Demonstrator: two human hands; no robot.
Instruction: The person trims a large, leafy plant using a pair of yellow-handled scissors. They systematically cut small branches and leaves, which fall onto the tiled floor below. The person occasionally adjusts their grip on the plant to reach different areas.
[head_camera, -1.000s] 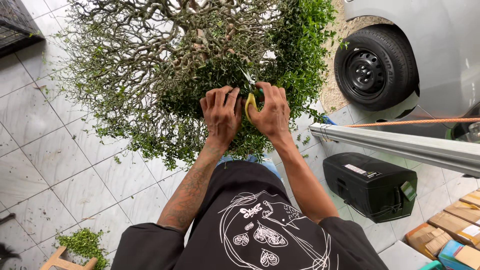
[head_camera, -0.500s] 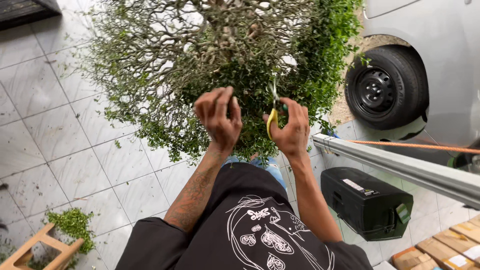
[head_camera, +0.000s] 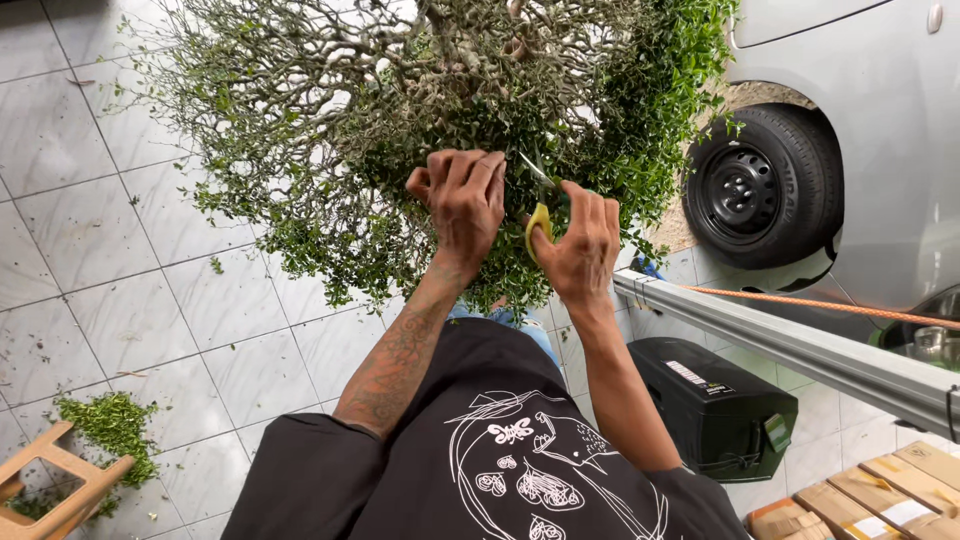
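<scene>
Both your arms reach forward, forearms nearly parallel and close together. Your left hand is raised with its back toward you, fingers curled forward and bunched. Your right hand sits just beside it, slightly lower, fingers wrapped closed in a grip.

Yellow-handled scissors, green shrub

shirt: black, short sleeves, white line drawing printed on front
trousers: blue denim
left forearm: tattooed
right forearm: bare
</scene>
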